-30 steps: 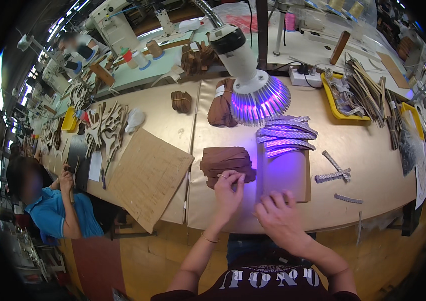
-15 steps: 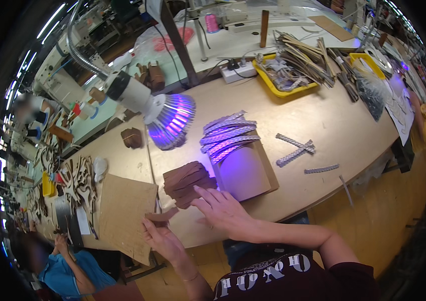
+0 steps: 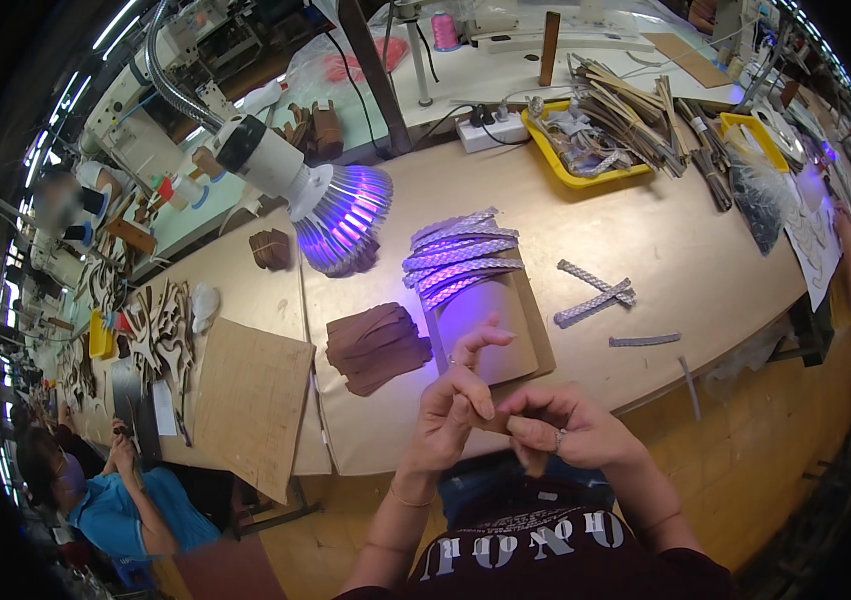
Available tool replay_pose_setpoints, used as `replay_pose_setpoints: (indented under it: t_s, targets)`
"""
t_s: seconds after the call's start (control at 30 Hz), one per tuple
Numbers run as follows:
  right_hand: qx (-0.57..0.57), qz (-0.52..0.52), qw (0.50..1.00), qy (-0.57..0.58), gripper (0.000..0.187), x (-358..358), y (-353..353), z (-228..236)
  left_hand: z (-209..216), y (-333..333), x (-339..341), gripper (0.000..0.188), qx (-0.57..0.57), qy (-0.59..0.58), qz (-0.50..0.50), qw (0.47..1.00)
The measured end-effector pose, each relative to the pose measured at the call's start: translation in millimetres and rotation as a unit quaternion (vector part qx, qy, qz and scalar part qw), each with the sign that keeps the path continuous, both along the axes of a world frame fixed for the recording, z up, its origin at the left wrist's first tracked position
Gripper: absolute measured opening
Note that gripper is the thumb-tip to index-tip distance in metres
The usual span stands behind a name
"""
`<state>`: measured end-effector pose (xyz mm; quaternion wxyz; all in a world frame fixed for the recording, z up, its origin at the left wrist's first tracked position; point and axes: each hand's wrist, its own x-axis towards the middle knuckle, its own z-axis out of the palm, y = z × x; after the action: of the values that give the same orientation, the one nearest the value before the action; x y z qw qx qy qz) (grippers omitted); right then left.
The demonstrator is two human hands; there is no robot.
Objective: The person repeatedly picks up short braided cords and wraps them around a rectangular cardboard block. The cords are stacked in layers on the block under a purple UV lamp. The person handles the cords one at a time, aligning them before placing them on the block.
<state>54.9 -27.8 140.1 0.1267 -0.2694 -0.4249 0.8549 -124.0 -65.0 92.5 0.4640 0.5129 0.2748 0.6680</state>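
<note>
Both hands meet close to my body at the table's near edge, with a small brown strip (image 3: 488, 421) between them. My left hand (image 3: 443, 415) pinches the strip's left end between thumb and finger, another finger stretched out. Closed on its other side is my right hand (image 3: 577, 430), which partly hides the strip; a brown end hangs below its fingers. A pile of brown strips (image 3: 375, 347) lies beyond my left hand. Just past both hands sits a cardboard piece (image 3: 485, 325), with grey braided straps (image 3: 460, 258) stacked on its far end.
A lamp (image 3: 340, 215) with purple light hangs over the table. Loose braided pieces (image 3: 600, 295) lie to the right. A yellow tray (image 3: 585, 180) of scraps stands at the back, a brown board (image 3: 250, 405) at the left. A co-worker in blue (image 3: 155, 510) sits at left.
My left hand has carried the brown strip right and toward my body. My right hand has left the pile of strips and closed on the same strip.
</note>
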Motion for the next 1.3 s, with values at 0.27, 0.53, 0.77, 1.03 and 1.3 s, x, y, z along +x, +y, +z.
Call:
replay_pose_setpoints:
  t_s: [0.27, 0.53, 0.77, 1.03, 1.3]
  targets:
    - [0.305, -0.093, 0.94, -0.122, 0.019, -14, 24, -11, -10, -14, 1, 0.034, -0.189, -0.153, 0.089, 0.966]
    - [0.371, -0.071, 0.916, -0.133, 0.032, -17, 78, -26, -28, 9, -24, 0.028, -0.237, -0.048, 0.329, 0.913]
    - [0.304, -0.128, 0.937, -0.117, 0.036, -10, 85, -54, -46, 9, -25, 0.027, -0.27, -0.056, 0.32, 0.906]
    - [0.342, -0.282, 0.865, -0.236, 0.039, 24, 82, -84, -52, 3, -29, 0.032, -0.219, 0.122, 0.45, 0.857]
    - [0.324, -0.293, 0.858, -0.27, 0.023, 63, 77, -91, -45, 8, -9, 0.019, -0.26, 0.165, 0.339, 0.889]
